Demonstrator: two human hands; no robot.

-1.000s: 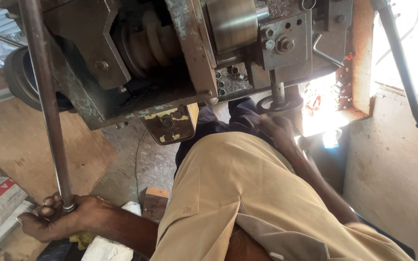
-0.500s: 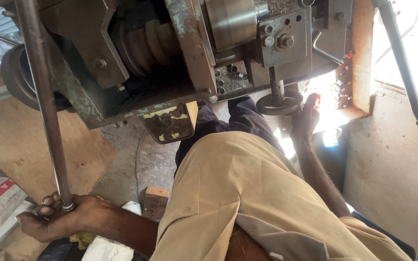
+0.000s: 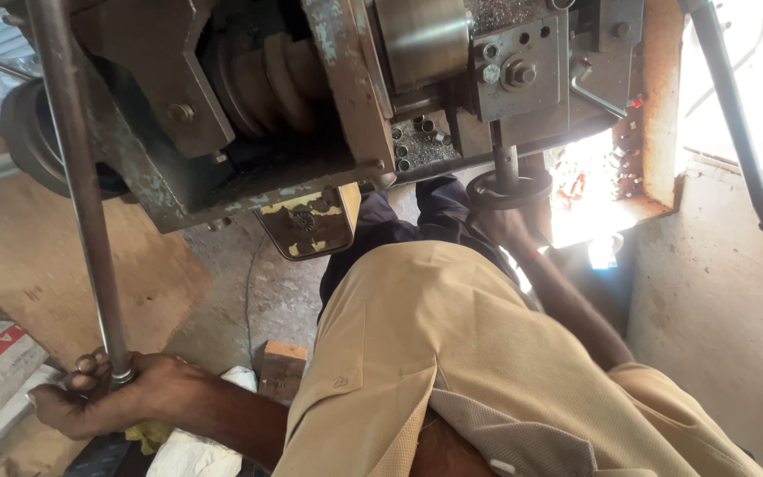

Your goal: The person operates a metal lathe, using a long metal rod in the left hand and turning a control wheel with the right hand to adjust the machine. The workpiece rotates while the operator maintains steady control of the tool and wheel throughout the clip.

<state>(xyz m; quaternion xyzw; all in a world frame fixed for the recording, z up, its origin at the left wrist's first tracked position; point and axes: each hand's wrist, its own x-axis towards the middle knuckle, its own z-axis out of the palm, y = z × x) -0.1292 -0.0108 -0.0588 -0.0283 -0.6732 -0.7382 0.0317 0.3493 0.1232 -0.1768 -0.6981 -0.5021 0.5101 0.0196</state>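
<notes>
Grey metal, tan cloth, brown wood

The rod (image 3: 77, 194) is dull grey; the machine (image 3: 249, 115) is dark grey with flaking pale green paint; the handwheel (image 3: 509, 187) is black. The shirt (image 3: 452, 353) is plain tan, the trousers (image 3: 408, 221) dark navy, the board (image 3: 37, 265) light brown, the rag (image 3: 192, 450) white.

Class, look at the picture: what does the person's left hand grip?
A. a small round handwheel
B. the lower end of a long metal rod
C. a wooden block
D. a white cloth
B: the left hand is closed around the lower end of the long metal rod, while the right hand is at the handwheel.
</notes>
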